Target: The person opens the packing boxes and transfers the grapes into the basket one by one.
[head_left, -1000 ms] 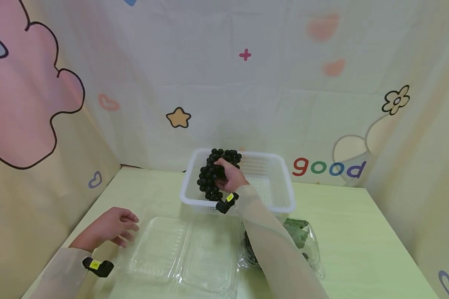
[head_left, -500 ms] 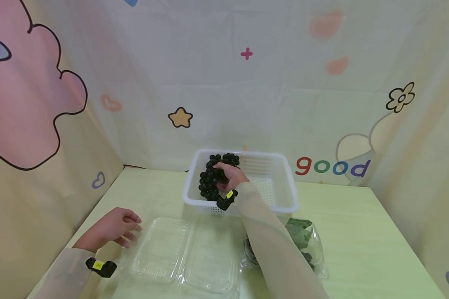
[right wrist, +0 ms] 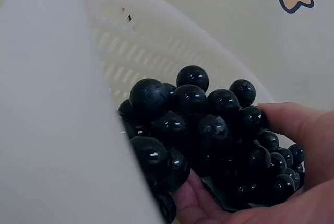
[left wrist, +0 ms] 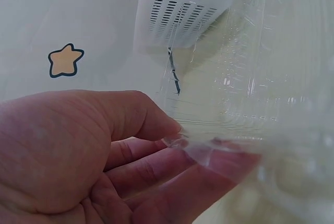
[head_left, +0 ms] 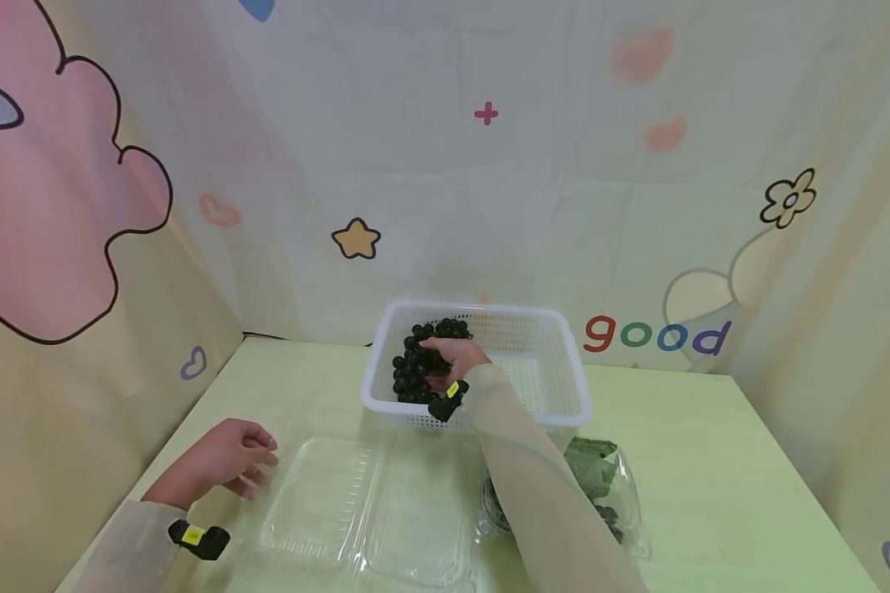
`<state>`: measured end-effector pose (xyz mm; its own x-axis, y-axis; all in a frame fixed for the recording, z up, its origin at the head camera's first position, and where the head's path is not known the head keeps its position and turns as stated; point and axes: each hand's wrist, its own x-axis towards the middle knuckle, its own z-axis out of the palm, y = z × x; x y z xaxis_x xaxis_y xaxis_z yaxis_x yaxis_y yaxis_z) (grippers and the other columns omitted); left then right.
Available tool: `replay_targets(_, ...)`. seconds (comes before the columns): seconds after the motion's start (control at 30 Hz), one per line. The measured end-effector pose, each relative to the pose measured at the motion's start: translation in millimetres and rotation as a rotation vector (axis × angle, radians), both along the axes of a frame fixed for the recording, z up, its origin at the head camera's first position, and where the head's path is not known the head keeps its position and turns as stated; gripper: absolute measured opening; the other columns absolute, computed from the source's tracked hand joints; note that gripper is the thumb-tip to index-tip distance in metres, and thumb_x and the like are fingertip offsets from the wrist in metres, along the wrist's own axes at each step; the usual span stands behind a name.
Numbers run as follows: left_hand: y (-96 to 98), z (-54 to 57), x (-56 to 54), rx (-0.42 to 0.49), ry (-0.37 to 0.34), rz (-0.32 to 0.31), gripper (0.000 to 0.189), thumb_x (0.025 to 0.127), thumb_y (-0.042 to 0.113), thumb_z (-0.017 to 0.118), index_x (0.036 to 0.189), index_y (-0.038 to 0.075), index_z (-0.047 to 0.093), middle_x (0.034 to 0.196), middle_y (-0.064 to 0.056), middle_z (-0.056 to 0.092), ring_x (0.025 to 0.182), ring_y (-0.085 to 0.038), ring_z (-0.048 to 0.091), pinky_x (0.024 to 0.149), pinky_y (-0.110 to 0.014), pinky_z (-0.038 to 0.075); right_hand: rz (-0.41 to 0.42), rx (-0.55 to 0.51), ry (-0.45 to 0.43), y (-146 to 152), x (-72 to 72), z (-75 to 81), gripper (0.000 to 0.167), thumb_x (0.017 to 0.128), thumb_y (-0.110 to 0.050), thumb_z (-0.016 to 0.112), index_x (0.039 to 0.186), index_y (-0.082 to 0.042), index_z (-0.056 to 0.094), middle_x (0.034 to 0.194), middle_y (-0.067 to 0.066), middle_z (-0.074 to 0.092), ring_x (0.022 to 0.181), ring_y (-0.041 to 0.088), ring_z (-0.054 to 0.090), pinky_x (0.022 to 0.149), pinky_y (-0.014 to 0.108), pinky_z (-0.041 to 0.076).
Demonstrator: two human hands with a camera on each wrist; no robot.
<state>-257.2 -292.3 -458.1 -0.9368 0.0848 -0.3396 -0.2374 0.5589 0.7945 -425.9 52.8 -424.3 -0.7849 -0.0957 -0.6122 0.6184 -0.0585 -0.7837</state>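
Inside the white basket point(head_left: 475, 416), my right hand point(head_left: 452, 354) grips a bunch of dark grapes point(head_left: 409, 375) at the left end. The right wrist view shows the thumb on one side of the grapes point(right wrist: 214, 130) and fingers beneath; the basket wall point(right wrist: 68, 104) hides part of the bunch. An unfolded clear plastic clamshell box point(head_left: 367, 494) lies in front of the basket. At its left edge is my left hand point(head_left: 226, 461); in the left wrist view the thumb and fingers pinch the rim of the clear box point(left wrist: 209, 151).
A clear package point(head_left: 623, 486) with green leaf print and dark contents lies right of the clamshell, partly behind my right forearm point(head_left: 549, 486). A patterned curtain point(head_left: 415, 165) stands behind the pale table point(head_left: 712, 478).
My right hand has lowered the grapes deeper into the basket, so the bunch sits below the far rim. My left hand stays at the clamshell's edge.
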Motion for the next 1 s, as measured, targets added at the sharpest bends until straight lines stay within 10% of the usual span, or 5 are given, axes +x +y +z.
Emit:
replay_targets(0.43,3.2,4.8,2.4,-0.024,-0.009,0.005,0.02,0.099,0.008,0.062,0.113,-0.007,0.061,0.101,-0.015,0.071,0.076,-0.023,0.07,0.062,-0.038,0.062,0.06,0.069,0.026,3,-8.4,-9.1,0.071,0.096,-0.021,0.071,0.154,-0.002,0.035,0.159,0.023,0.034,0.114,0.04,0.06,0.108,0.049,0.051)
replay_targets(1.0,5.9,6.0,4.1,-0.129,-0.012,-0.007,0.017,0.102,0.011,0.057,0.109,-0.004,0.062,0.096,-0.013,0.071,0.072,-0.022,0.068,0.061,-0.036,0.062,0.166,0.149,0.173,23,0.6,-2.8,0.064,0.104,-0.029,0.057,0.159,-0.006,0.033,0.171,0.02,0.008,0.157,0.043,0.012,0.105,0.067,0.046)
